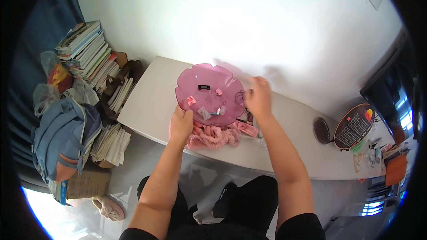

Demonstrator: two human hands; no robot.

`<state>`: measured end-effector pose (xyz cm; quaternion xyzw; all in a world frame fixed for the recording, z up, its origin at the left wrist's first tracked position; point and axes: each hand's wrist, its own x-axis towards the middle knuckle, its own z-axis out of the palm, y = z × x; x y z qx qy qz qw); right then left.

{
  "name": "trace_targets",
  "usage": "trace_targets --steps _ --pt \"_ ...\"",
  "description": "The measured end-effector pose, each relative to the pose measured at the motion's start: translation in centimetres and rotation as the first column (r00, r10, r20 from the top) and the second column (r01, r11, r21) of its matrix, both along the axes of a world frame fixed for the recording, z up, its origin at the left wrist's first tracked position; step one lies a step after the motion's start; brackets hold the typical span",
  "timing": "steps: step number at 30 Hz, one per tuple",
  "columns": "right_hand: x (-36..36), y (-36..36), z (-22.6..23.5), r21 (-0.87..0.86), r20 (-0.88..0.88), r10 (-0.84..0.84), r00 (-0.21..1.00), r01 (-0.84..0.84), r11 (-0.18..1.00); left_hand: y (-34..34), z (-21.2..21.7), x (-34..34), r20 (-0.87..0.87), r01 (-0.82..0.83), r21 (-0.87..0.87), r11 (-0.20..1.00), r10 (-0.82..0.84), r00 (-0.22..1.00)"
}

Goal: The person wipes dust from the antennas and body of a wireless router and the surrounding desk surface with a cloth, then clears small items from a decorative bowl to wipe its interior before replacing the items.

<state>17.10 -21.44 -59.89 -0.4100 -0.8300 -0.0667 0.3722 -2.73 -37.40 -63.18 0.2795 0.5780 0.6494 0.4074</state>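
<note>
A translucent purple bowl [194, 74] with a scalloped rim is tilted above the white table. My left hand [181, 124] grips its lower left rim, thumb on top. Close against the right rim, my right hand [259, 97] has its fingers curled; what they hold, if anything, is hidden. Inside the bowl lie a small black clip-like piece [204, 87], a pink bow-shaped piece [191, 101], a smaller pink piece [219, 92] and small clear packets [204, 113]. A dark thin loop [240, 97] shows beside my right fingertips.
Under the bowl is pink fluffy cloth [215, 137], with a pink box [246, 129] beside it. A round dark fan [354, 126], an oval dark item [321, 130] and a monitor [393, 91] are at right. Left are stacked books [86, 53] and a blue backpack [62, 138].
</note>
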Motion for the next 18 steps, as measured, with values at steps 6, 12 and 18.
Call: trace_targets --steps 6,12,18 --pt "-6.3 0.0 -1.3 -0.351 0.150 0.380 0.913 -0.310 0.884 -0.2 -0.3 -0.1 -0.220 0.004 0.060 0.998 0.009 0.976" --pt "-8.7 1.0 -0.2 -0.395 0.213 0.308 0.927 -0.206 0.895 0.0 -1.0 0.2 -0.537 -0.049 0.147 0.988 0.121 0.835" --pt "-6.3 1.3 0.0 -0.587 0.302 0.390 0.870 -0.153 0.795 0.9 -1.7 0.2 -0.528 -0.137 0.253 0.958 0.256 0.810"
